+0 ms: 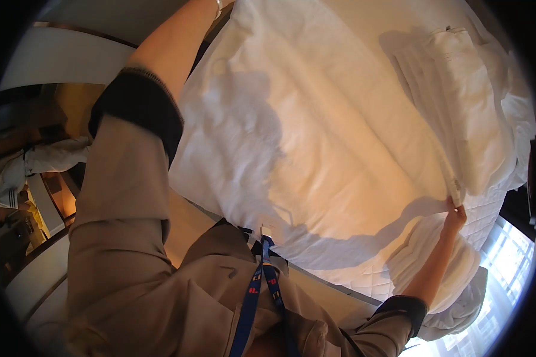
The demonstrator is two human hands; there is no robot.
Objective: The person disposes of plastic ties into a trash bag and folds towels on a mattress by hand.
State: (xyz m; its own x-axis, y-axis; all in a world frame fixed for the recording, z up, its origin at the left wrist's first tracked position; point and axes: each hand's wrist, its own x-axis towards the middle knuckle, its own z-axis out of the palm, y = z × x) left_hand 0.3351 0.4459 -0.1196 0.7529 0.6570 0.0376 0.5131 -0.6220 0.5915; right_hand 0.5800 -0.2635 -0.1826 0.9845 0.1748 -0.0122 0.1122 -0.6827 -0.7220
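Note:
A large white bed sheet [321, 125] is spread over the bed in front of me, with soft creases and shadows across it. My right hand [455, 218] pinches its edge at the right side, fingers closed on the cloth. My left arm stretches up past the top edge of the view; only a band at the wrist shows, and the left hand is out of sight. Beside the sheet, near my right hand, lies a folded stack of white linen [467, 101]. A bunched white bedding pile [429, 256] sits below that hand.
A quilted mattress cover [485, 208] shows under the linen. At the lower right are a grey-white bundle [458, 309] and a bright window [509, 256]. A striped white cloth [47, 157] lies at the left. A blue lanyard [253, 297] hangs from my neck.

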